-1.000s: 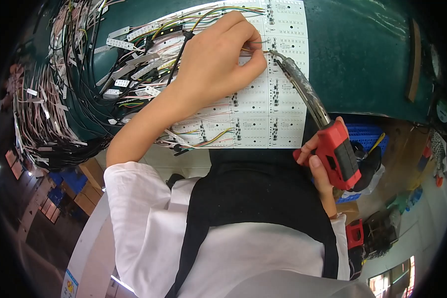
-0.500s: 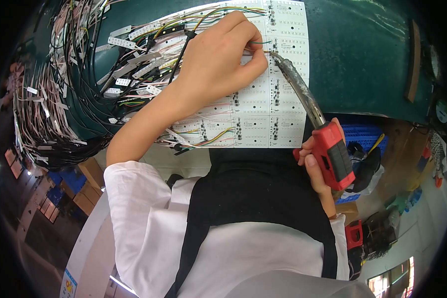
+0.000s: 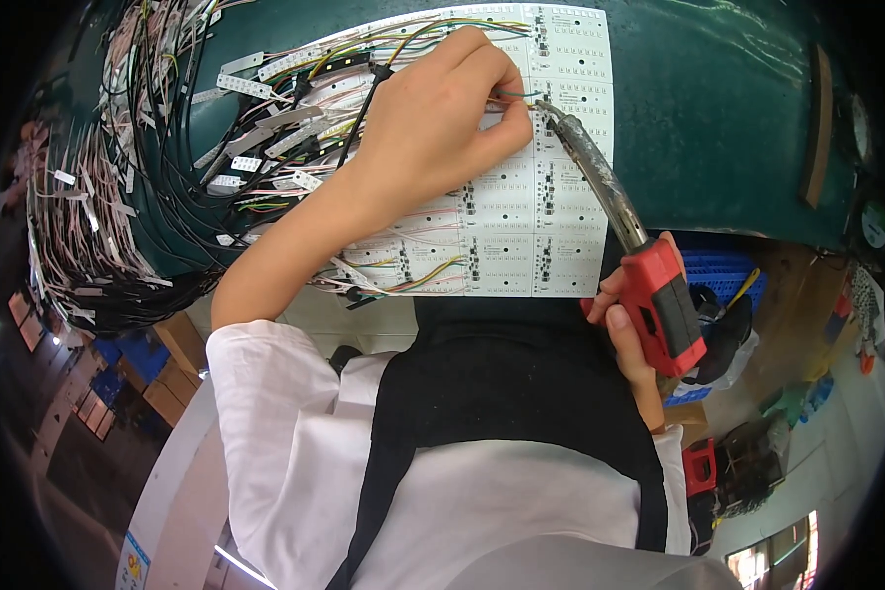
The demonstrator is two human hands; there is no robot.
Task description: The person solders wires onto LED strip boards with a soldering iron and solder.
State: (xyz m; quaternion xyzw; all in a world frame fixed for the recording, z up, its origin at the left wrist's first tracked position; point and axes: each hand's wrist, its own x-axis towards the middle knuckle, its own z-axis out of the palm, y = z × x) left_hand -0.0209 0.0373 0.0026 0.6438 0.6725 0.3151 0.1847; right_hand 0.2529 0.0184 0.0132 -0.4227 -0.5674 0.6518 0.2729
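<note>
My left hand [image 3: 433, 123] pinches thin coloured wires, among them a green wire [image 3: 518, 95], over a white panel of circuit boards [image 3: 575, 211]. The wire ends reach small dark parts on one board near the panel's right side. From below right, my right hand [image 3: 619, 320] grips a soldering iron [image 3: 667, 310] by its red and black handle. Its tarnished tip meets the board just right of my left fingertips; whether it touches a wire is too small to tell. Other coloured wires lie across the panel's upper rows.
Black cables [image 3: 172, 187] and bundled wires with small white strips [image 3: 74, 221] cover the green table [image 3: 688, 128] to the left. A flat brown strip [image 3: 816, 123] lies on the far right. Below the table's right edge stands a blue crate [image 3: 718, 270] holding a black item.
The panel has shifted very slightly toward me. The green wire's end and my left fingers have dropped a little with it. My right hand holds nearly the same pose, the iron's tip still at the board.
</note>
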